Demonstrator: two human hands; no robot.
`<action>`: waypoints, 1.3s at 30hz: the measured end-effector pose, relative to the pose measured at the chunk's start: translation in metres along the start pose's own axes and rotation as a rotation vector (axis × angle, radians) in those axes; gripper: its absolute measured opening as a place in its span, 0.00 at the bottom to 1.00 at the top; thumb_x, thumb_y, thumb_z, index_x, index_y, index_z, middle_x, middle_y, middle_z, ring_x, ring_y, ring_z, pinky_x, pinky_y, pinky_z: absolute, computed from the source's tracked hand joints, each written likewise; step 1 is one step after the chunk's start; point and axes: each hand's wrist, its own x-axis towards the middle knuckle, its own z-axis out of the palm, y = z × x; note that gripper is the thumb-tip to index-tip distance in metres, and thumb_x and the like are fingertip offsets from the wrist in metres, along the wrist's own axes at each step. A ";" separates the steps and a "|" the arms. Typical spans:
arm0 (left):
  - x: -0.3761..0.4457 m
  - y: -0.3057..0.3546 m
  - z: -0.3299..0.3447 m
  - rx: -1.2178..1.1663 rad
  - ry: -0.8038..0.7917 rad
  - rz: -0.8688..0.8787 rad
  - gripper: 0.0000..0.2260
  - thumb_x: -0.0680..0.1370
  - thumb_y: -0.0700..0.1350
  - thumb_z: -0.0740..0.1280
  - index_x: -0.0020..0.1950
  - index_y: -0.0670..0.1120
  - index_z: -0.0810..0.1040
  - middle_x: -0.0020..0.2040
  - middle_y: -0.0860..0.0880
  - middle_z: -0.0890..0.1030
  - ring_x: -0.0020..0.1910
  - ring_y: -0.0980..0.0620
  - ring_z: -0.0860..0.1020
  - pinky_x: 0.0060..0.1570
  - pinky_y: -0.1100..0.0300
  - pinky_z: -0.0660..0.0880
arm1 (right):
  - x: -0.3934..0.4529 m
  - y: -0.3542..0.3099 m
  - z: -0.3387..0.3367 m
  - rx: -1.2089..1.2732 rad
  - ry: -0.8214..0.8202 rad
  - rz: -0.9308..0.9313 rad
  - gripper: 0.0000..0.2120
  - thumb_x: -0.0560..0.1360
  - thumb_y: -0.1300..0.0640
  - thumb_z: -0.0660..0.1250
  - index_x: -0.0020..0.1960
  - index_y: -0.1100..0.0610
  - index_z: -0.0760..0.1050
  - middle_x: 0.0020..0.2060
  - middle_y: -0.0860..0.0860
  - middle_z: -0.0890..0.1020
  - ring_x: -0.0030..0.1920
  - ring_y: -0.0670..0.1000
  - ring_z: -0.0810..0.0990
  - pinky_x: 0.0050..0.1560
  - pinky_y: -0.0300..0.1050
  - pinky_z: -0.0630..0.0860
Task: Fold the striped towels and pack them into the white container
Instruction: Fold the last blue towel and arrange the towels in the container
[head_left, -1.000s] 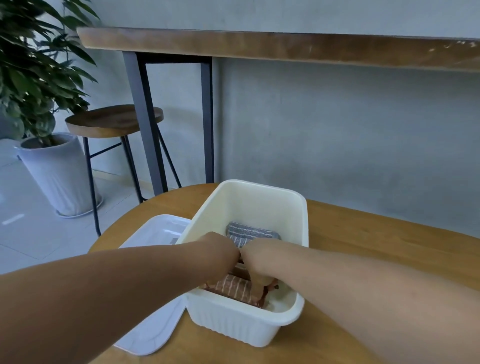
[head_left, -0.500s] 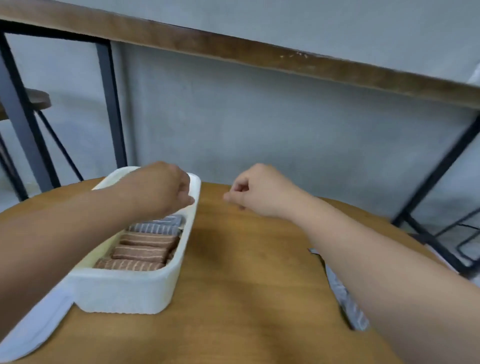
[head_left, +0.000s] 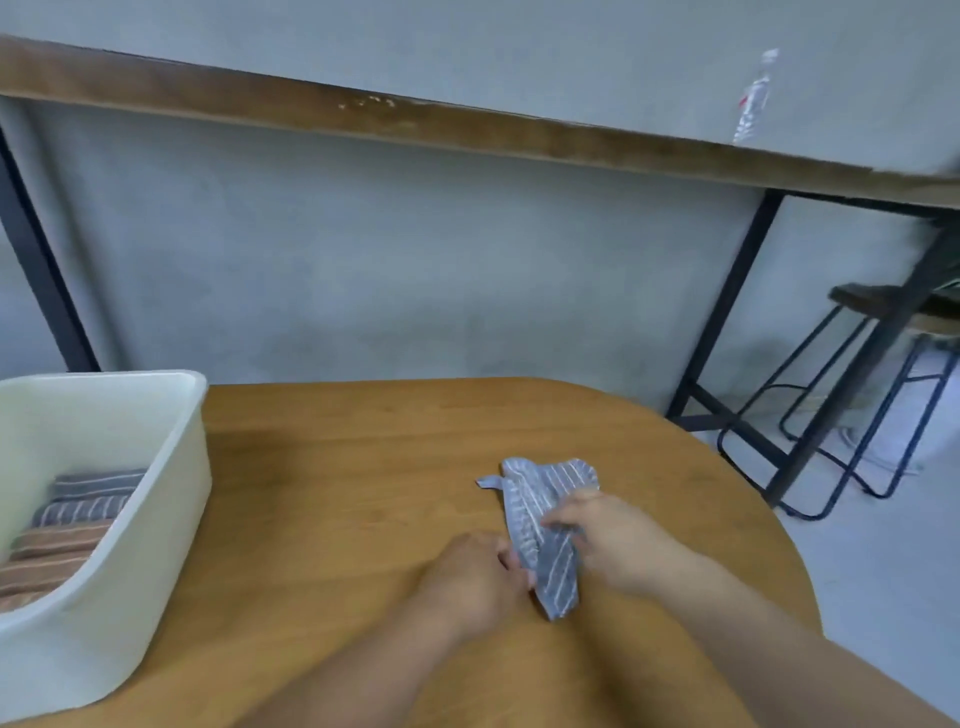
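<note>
A crumpled grey striped towel (head_left: 540, 514) lies on the round wooden table (head_left: 337, 467), right of centre. My left hand (head_left: 472, 571) pinches its near left edge. My right hand (head_left: 608, 540) grips the towel from the right side, fingers curled over the cloth. The white container (head_left: 171, 467) stands at the table's left edge. Inside it, folded towels are packed in a row: grey striped towels (head_left: 93, 493) at the back and brown striped towels (head_left: 52, 556) nearer to me.
A long wooden counter (head_left: 467, 130) on black metal legs runs above and behind the table, against a grey wall. A black-framed stool (head_left: 857, 389) stands on the floor at the right. The table's rounded edge falls away on the right.
Both hands left the container and moved right across the table, and now hold the loose grey towel. The view has swung right, so the container sits at the far left.
</note>
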 end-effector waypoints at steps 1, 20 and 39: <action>0.003 0.002 0.011 -0.034 -0.001 -0.016 0.08 0.72 0.55 0.70 0.42 0.51 0.78 0.36 0.56 0.77 0.35 0.55 0.75 0.39 0.62 0.73 | 0.002 0.005 0.009 -0.024 -0.016 -0.019 0.28 0.74 0.68 0.58 0.68 0.43 0.71 0.61 0.43 0.70 0.58 0.49 0.75 0.54 0.43 0.74; -0.020 0.056 -0.132 -0.193 0.293 0.263 0.01 0.74 0.43 0.72 0.42 0.47 0.82 0.35 0.52 0.80 0.32 0.58 0.74 0.35 0.68 0.70 | -0.005 -0.055 -0.085 0.613 0.269 -0.210 0.05 0.72 0.54 0.74 0.45 0.51 0.78 0.34 0.47 0.79 0.32 0.44 0.74 0.37 0.42 0.72; -0.041 0.010 -0.256 -0.102 0.810 0.216 0.05 0.74 0.40 0.70 0.39 0.47 0.79 0.36 0.48 0.82 0.34 0.52 0.80 0.38 0.60 0.74 | 0.012 -0.075 -0.140 0.382 0.554 -0.190 0.06 0.73 0.55 0.72 0.37 0.52 0.80 0.31 0.48 0.78 0.29 0.43 0.69 0.31 0.35 0.64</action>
